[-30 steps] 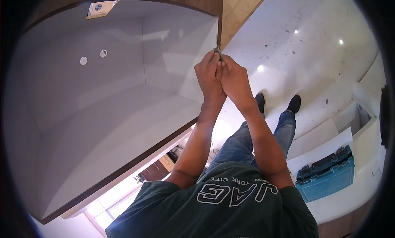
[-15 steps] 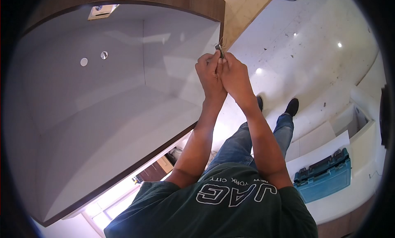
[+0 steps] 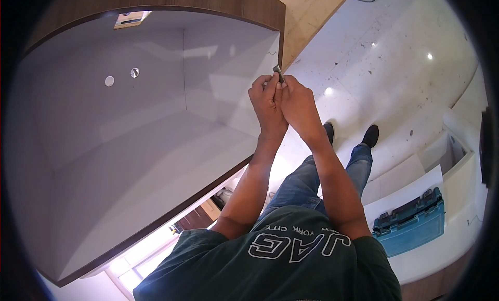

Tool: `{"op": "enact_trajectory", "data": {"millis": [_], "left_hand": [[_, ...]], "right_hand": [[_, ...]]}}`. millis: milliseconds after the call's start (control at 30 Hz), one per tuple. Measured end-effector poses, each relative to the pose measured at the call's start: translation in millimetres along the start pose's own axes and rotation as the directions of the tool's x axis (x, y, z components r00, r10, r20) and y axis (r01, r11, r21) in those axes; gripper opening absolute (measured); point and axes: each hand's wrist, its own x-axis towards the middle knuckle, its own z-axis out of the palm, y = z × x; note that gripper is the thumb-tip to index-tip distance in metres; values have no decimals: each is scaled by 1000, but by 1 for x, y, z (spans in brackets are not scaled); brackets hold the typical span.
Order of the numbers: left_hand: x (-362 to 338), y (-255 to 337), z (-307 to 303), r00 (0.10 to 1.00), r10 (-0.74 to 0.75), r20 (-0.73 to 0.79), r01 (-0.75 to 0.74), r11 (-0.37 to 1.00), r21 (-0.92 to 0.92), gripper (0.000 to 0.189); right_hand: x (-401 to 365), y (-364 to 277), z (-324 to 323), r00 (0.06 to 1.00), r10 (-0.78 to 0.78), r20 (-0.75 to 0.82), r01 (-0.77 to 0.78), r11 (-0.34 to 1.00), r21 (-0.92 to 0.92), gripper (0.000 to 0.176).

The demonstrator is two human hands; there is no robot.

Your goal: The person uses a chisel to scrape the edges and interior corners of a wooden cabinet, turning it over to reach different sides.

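My left hand [image 3: 268,101] and my right hand [image 3: 300,106] are pressed together in front of me, near the right front edge of the cabinet [image 3: 281,46]. Between their fingertips they grip a small, thin, dark metallic-looking piece [image 3: 279,73], whose upper end sticks out past the fingers. Its exact kind is too small to make out, and its lower part is hidden. Both hands have curled fingers, with thumbs close together. A thin dark strand [image 3: 272,53] shows against the cabinet's inner side wall, just above the piece.
The open cabinet with grey-white inner walls fills the left side. Two round fittings [image 3: 135,73] sit in its back panel, and a cutout [image 3: 130,20] lies above. A teal toolbox [image 3: 410,225] rests on a white surface at lower right. Small debris dots the white floor [image 3: 384,67].
Both hands and the small piece sit slightly lower in view. Thin strands at the piece's tip no longer show there. The cabinet has shifted slightly down and right.
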Motion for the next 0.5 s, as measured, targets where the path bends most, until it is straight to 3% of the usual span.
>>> {"op": "enact_trajectory", "data": {"millis": [100,333,433,500], "left_hand": [[6,-1,0,998,68,-1,-68,996,53,30],[7,-2,1,999,25,21,-25,999,27,29],[1,0,-4,996,91,-3,-91,993,69,30],[8,8,-2,999,-14,42,15,1000,-3,31]], "right_hand": [[3,1,1,999,-30,-31,30,999,17,26],[1,-2,-1,999,5,-46,-1,997,74,26],[-2,0,4,998,-32,-49,35,997,66,26],[4,-3,-1,999,44,-9,-43,996,72,25]]}}
